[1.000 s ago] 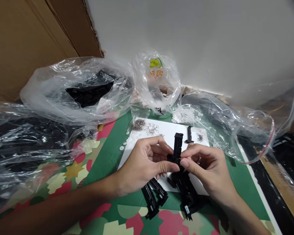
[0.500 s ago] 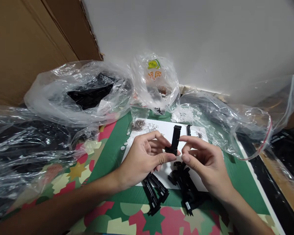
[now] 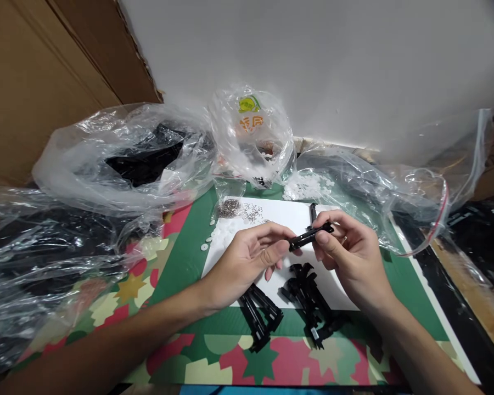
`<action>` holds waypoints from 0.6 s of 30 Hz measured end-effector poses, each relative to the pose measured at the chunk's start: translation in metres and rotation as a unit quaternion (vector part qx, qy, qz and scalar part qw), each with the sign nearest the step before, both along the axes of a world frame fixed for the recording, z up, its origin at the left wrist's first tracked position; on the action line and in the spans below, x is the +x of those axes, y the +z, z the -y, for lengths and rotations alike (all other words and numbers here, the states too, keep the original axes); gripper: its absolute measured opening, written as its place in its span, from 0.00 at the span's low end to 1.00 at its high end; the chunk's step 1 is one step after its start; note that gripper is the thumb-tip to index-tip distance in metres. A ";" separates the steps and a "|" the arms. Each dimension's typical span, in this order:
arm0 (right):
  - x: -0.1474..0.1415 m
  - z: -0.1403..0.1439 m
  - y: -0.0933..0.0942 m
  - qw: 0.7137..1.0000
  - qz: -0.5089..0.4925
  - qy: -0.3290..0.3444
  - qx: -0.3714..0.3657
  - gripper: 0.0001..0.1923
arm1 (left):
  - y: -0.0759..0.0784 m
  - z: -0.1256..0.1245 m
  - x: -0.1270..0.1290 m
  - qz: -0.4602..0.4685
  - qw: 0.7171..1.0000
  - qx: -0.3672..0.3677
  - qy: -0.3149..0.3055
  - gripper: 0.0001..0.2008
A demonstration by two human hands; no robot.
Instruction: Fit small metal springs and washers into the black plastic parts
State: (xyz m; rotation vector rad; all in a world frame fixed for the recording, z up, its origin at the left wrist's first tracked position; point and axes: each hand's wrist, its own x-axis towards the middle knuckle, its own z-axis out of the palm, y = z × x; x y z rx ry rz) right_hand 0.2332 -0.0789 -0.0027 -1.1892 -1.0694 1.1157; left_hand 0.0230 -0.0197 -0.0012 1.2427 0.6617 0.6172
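A slim black plastic part [image 3: 307, 238] is held nearly level above the white sheet [image 3: 267, 282]. My left hand [image 3: 257, 258] pinches its left end between thumb and fingers. Its other end is gripped by my right hand [image 3: 346, 247], thumb in front. Below my left hand lie long black pieces [image 3: 261, 318] side by side. A heap of black plastic parts [image 3: 310, 307] rests under my right hand. One more black piece [image 3: 313, 212] lies behind the held part, partly covered. Small metal springs or clips [image 3: 253, 213] are scattered on the sheet; their exact kind is too small to tell.
White discs [image 3: 205, 247] lie left of the sheet, with a white pile [image 3: 307, 186] farther back. Clear bags [image 3: 74, 159] with black contents crowd the left. A printed bag [image 3: 251, 137] stands at the back, a zip bag [image 3: 440, 219] at right. A cardboard box [image 3: 45, 71] rises at left.
The black part has turned from upright to nearly level. My right hand, beside it before, has closed on its right end. The view has shifted slightly.
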 end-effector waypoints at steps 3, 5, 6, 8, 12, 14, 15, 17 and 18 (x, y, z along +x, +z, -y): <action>0.001 -0.002 -0.002 1.000 0.018 -0.024 -0.006 0.15 | -0.001 -0.003 -0.002 -0.046 0.991 0.123 0.034 0.16; -0.001 -0.003 -0.002 0.999 0.022 -0.030 -0.010 0.15 | -0.001 -0.003 -0.003 -0.084 0.977 0.188 0.052 0.15; -0.002 -0.004 -0.001 0.999 0.020 -0.029 -0.010 0.16 | 0.000 -0.004 -0.003 -0.098 0.971 0.208 0.061 0.15; -0.006 -0.004 0.001 1.000 0.008 -0.017 -0.007 0.16 | 0.000 -0.004 -0.003 -0.119 0.963 0.230 0.075 0.14; -0.010 -0.004 0.002 1.000 -0.019 0.020 -0.007 0.16 | 0.001 -0.005 -0.001 -0.137 0.957 0.233 0.101 0.10; -0.009 -0.004 -0.001 0.999 -0.027 0.035 -0.014 0.15 | 0.000 -0.006 -0.001 -0.140 0.956 0.233 0.110 0.10; -0.007 -0.004 -0.002 0.999 -0.025 0.040 -0.018 0.15 | -0.002 -0.006 -0.001 -0.143 0.954 0.238 0.116 0.11; -0.005 -0.005 -0.004 0.999 0.006 0.034 -0.021 0.15 | -0.005 -0.007 -0.002 -0.148 0.943 0.270 0.128 0.09; -0.003 -0.005 -0.005 0.999 0.037 0.017 -0.015 0.15 | -0.008 -0.007 -0.003 -0.150 0.934 0.297 0.134 0.08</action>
